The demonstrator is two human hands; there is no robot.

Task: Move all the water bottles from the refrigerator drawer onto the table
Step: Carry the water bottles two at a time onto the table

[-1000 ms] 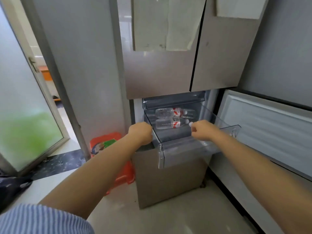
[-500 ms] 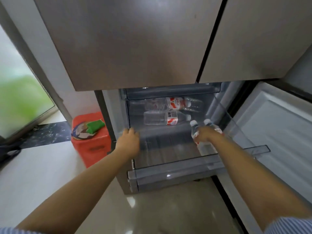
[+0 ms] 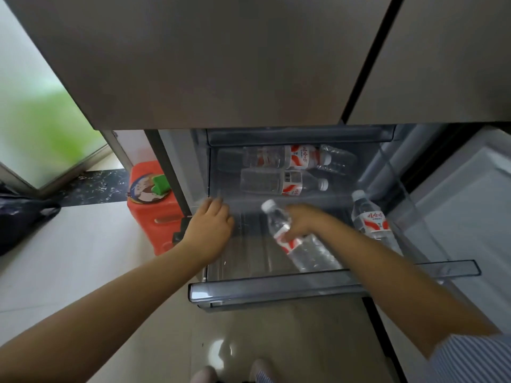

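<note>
Drawer [image 3: 331, 283] now stands fully pulled out, where a second ago both hands were at its front edge. Right hand [image 3: 304, 221] has since reached in and curls round the near bottle [image 3: 301, 244], which lies tilted. Left hand [image 3: 210, 228] rests flat and relaxed on the drawer's left side. Three more bottles remain inside: two at the back, one at right [image 3: 370, 219]. Judgement: first removal only beginning.
</note>
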